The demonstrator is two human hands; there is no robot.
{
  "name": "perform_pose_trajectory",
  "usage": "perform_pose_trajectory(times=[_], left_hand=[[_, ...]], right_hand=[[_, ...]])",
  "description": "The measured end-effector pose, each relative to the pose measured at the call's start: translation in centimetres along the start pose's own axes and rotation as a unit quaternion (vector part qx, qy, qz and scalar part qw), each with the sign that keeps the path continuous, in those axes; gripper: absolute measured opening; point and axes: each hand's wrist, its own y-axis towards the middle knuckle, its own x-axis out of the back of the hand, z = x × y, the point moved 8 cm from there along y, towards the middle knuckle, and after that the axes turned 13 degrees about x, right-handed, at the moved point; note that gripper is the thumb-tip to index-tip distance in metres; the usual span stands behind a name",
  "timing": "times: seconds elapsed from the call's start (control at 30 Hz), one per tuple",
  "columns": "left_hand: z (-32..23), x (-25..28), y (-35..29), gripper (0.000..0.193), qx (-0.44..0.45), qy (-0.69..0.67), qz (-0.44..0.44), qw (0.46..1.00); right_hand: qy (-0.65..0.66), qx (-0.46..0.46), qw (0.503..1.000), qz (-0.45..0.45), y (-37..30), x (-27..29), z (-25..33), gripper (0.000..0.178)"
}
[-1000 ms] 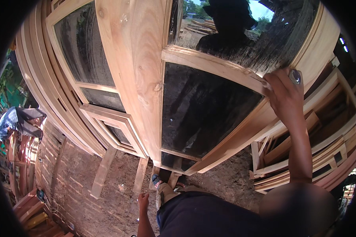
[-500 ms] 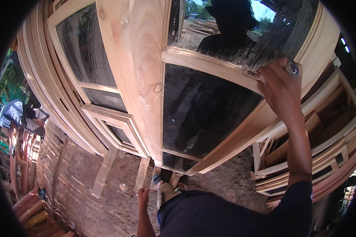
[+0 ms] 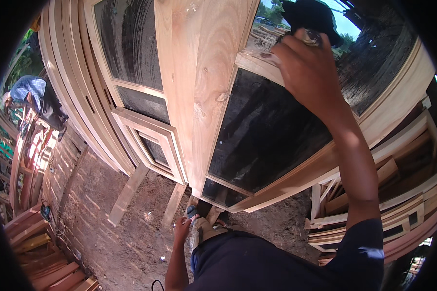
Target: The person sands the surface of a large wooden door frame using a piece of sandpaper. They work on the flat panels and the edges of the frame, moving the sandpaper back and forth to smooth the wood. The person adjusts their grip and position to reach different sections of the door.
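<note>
My right hand (image 3: pixel 308 68) is raised against a wooden frame with dark glass panes (image 3: pixel 272 131). Its fingers are closed round something I cannot make out. A whitish, frayed tip (image 3: pixel 269 58) pokes out by the fingertips at the crossbar (image 3: pixel 252 61), and a shiny rounded part shows above the knuckles. Streaks mark the upper pane (image 3: pixel 374 63), which mirrors a figure in a cap. Low beside my leg hangs my left hand (image 3: pixel 182 227), fingers curled; whatever they may hold is hidden.
Another glazed frame (image 3: pixel 128 43) leans at left, with a small square frame (image 3: pixel 153 145) low against it. Wooden strips (image 3: pixel 128 196) lie on the dirt floor. More frames (image 3: pixel 398 218) are stacked at right, planks (image 3: pixel 43 262) at lower left. A person (image 3: pixel 36 99) bends at far left.
My right hand has slid left along the crossbar, from its right part toward its left end. The view has shifted, and my left hand has risen slightly.
</note>
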Motion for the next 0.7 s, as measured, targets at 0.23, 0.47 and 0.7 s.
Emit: perform_pose_trajectory(times=[0.23,0.47,0.7], left_hand=[[-0.4,0.5,-1.2,0.049,0.009,-0.026,-0.011,1.000],[-1.0,0.9,-0.6,0.050,-0.001,-0.067,-0.016,0.998],[-4.9,0.3,-1.1,0.051,-0.022,-0.045,0.017,0.999]], right_hand=[[0.005,0.013,1.000,0.028,-0.1,1.5,-0.2,0.008],[0.012,0.033,0.999,0.006,1.1,0.8,0.0,0.009],[-0.002,0.043,0.999,0.014,2.0,-0.8,0.5,0.004]])
